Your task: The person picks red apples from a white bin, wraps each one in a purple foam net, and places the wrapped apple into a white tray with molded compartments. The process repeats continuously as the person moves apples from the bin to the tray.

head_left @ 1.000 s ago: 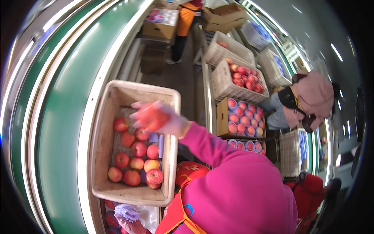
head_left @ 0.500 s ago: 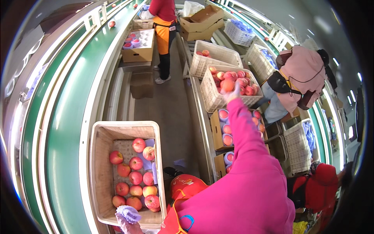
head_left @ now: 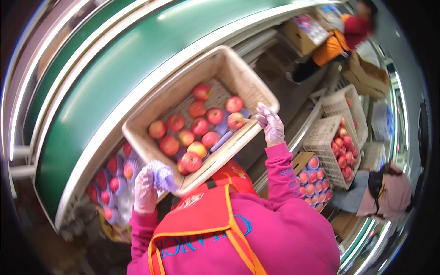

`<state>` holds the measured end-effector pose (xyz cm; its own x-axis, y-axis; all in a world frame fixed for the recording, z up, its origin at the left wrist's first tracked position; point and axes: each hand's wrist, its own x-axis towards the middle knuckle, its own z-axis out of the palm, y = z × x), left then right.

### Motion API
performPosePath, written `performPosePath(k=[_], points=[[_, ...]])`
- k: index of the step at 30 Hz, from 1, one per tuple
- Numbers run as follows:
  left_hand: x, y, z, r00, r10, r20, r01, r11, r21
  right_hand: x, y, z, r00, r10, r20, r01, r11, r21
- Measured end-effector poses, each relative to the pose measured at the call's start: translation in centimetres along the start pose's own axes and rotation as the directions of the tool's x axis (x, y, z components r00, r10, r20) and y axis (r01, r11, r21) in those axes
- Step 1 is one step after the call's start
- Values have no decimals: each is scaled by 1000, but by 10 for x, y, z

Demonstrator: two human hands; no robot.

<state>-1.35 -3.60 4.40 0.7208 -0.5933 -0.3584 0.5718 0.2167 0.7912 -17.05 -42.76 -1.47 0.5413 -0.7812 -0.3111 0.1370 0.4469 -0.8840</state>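
My left hand [head_left: 145,191], in a clear glove, is closed on a lavender foam net sleeve [head_left: 164,176] at the near left corner of a pale plastic crate [head_left: 145,117]. Several red and yellow apples [head_left: 200,126] lie loose on the crate's floor. My right hand [head_left: 271,124], gloved as well, hovers beside the crate's right rim. Its fingers are loosely bent and a little apart, with nothing visible in them. Flat lavender foam pieces [head_left: 222,141] lie among the apples along the right wall.
A green conveyor belt [head_left: 105,87] runs behind the crate. At left sits a tray of foam-wrapped apples [head_left: 126,201]. On the right are a box of wrapped apples [head_left: 300,161] and a crate of red apples [head_left: 323,133]. Two people [head_left: 337,43] [head_left: 385,190] stand farther off.
My right hand has come back from the apples in the far crate to the near crate's rim. My view has turned, and my left hand still holds the foam sleeve.
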Motion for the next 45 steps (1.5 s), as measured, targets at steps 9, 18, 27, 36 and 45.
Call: performPosePath(k=[9,18,27,36,45], points=[[-52,-37,-30,989,-37,-145,8,980,-197,52,98,99,542,484,687,718,159,-678],[-101,-30,-50,926,-7,-376,-45,991,-129,51,184,137,362,844,396,824,-91,-560],[-119,-29,-51,893,92,-441,-152,983,-102,103,228,104,539,755,373,816,-358,-455],[-105,-28,-50,916,78,-394,-141,981,-134,68,237,77,613,758,225,663,-338,-667],[-87,-30,-53,982,8,-190,-51,973,-227,26,118,156,221,639,736,-10,757,-654]])
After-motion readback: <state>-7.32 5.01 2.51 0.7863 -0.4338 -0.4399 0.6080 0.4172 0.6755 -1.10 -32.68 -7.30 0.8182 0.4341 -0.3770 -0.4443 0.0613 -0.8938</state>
